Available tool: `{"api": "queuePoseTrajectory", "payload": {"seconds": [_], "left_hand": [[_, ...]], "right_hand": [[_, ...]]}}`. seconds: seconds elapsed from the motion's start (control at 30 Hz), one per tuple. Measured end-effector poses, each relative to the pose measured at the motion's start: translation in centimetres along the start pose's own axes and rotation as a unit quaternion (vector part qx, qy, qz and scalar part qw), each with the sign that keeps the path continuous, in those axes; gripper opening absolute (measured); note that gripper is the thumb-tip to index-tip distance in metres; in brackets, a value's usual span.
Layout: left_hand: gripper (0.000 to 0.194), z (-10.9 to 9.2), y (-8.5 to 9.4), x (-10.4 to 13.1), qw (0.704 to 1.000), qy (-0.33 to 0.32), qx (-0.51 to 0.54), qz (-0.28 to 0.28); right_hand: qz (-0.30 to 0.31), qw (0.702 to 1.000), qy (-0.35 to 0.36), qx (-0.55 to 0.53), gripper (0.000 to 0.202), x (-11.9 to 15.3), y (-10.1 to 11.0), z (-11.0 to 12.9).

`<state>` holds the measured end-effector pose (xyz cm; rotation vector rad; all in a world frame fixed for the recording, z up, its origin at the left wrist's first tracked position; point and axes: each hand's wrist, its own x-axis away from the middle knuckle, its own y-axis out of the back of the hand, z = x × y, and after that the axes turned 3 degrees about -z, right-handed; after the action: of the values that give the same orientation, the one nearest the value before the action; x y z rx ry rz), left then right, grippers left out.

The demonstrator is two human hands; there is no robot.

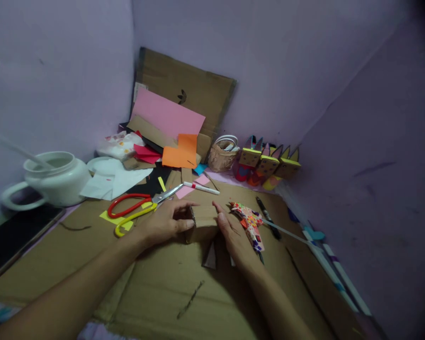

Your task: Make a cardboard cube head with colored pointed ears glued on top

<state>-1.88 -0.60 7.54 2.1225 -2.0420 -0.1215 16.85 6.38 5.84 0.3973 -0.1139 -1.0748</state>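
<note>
Pinching the left end of a small cardboard box [205,219] between thumb and fingers of the left hand [166,220], and gripping its right end with the right hand [233,233]. Holding it mid-scene, over a flat cardboard sheet [152,288], right of red-and-yellow scissors [157,200] and left of a patterned cutout [251,220].

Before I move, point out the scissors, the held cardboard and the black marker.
Scissors [157,198]: head view, on the metal near the pivot.
Held cardboard [205,216]: head view, on its upper face.
Black marker [265,211]: head view, on its barrel.
</note>
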Motion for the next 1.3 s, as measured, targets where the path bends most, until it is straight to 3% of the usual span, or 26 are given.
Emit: {"api": "queuePoseTrajectory", "payload": {"seconds": [0.13, 0.23, 0.33, 0.43, 0.5, 0.6, 0.9, 0.97, 1.03, 1.17, 1.3], "left_hand": [[0.07, 0.0, 0.2, 0.3, 0.999, -0.034, 0.012, 0.021], [0.065, -0.7, -0.3, 0.8, 0.992, -0.068, -0.103, -0.008], [0.05, -1.0, -1.1, 1.1, 0.972, -0.105, -0.206, -0.05], [0.043, -0.2, -1.5, 0.9, 0.963, -0.145, -0.214, -0.077], [0.039, 0.8, -1.5, 0.6, 0.958, -0.175, -0.209, -0.09], [0.035, 1.9, -1.5, 0.2, 0.948, -0.214, -0.213, -0.099], [0.039, 1.8, -1.3, 0.4, 0.935, -0.228, -0.256, -0.088], [0.041, 1.3, -1.3, 0.6, 0.941, -0.206, -0.256, -0.078], [0.043, 0.7, -1.3, 0.7, 0.95, -0.179, -0.243, -0.075], [0.046, 0.1, -0.9, 0.6, 0.981, -0.128, -0.11, -0.1], [0.052, -0.1, -1.0, 0.5, 0.993, -0.074, 0.08, -0.036]], "right_hand": [[-0.019, 0.999, -0.017, -0.029, 0.065, -0.1, -0.3, -0.5], [-0.036, 0.998, -0.005, -0.06, 0.055, 0.1, -0.2, -0.7], [-0.079, 0.987, 0.142, 0.005, 0.045, 0.4, 0.2, -0.6], [-0.091, 0.934, 0.325, 0.115, 0.028, 0.5, 0.6, -0.4], [-0.079, 0.906, 0.386, 0.155, 0.018, 0.3, 0.6, -0.5], [-0.081, 0.89, 0.412, 0.18, 0.013, 0.0, 0.4, -0.8], [-0.078, 0.879, 0.424, 0.203, 0.007, 0.4, 0.8, -0.1], [-0.045, 0.889, 0.414, 0.189, 0.024, 0.6, 1.0, 0.0], [-0.039, 0.918, 0.374, 0.128, 0.039, 0.6, 1.2, -0.1], [-0.058, 0.971, 0.215, -0.092, 0.054, 0.4, 1.2, -0.6], [0.078, 0.977, 0.148, -0.131, 0.091, 0.6, 0.9, -0.2]]}}
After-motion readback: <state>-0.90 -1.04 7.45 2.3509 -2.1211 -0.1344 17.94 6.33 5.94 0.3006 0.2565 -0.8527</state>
